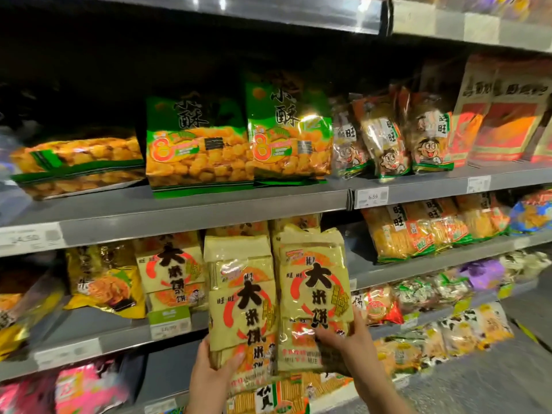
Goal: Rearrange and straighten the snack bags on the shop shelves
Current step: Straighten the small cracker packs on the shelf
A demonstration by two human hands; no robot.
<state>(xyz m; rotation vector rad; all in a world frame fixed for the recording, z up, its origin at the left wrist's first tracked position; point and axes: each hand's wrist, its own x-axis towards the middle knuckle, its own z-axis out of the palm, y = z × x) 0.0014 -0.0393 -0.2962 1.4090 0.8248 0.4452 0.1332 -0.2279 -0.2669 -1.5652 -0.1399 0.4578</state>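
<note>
Two tall yellow rice-cracker bags are held upright, side by side and touching along their inner edges, in front of the middle shelf (104, 333). The left hand (213, 369) grips the left yellow bag (242, 297) at its lower left corner, with the thumb laid across the front and the other fingers hidden behind the pack. The right hand (352, 339) holds the right yellow bag (313, 282) at its lower right edge, the thumb pressed across the printed front near the bottom and the fingers curled round the back. The right bag stands a little higher than the left one, and its top reaches up to the edge of the upper shelf (209, 210). Just left of the held pair, a third yellow bag (170, 273) of the same kind stands on the middle shelf behind a green price card (169, 321), and beside that leans a gold bag (104, 282). On the upper shelf two green bags stand upright next to each other, the left green bag (197, 144) and the right green bag (289, 130), while a flat-lying bag (77, 162) of the same snack rests on its side to their left. Right of them lean clear cartoon-face packs (391, 138), above a white price label (372, 197)
</note>
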